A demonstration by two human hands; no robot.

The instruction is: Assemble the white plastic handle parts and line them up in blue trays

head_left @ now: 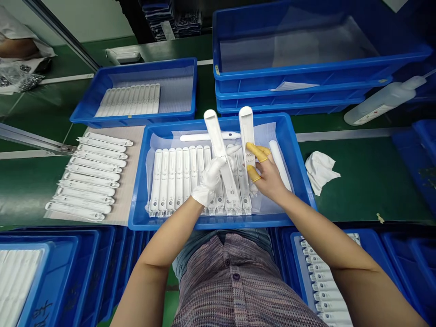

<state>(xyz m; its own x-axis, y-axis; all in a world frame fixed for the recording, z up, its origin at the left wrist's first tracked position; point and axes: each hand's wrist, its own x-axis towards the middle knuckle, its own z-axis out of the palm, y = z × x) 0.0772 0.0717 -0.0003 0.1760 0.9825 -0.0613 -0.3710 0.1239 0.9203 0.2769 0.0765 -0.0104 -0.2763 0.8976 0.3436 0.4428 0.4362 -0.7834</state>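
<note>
My left hand, in a white glove, is closed around a long white plastic housing with a rounded top, tilted over the tray. Yellow finger cots cover some fingers of my right hand, which grips a similar white plastic housing held nearly upright. Both hands are above a blue tray lined with thin white sheet. A row of white housings lies side by side in it. Another housing lies crosswise at the back, and one more leans along the right side.
Several housings lie on a sheet left of the tray. A second blue tray stands behind, beside stacked blue trays. On the right are a crumpled white cloth and a plastic bottle. More trays flank my body.
</note>
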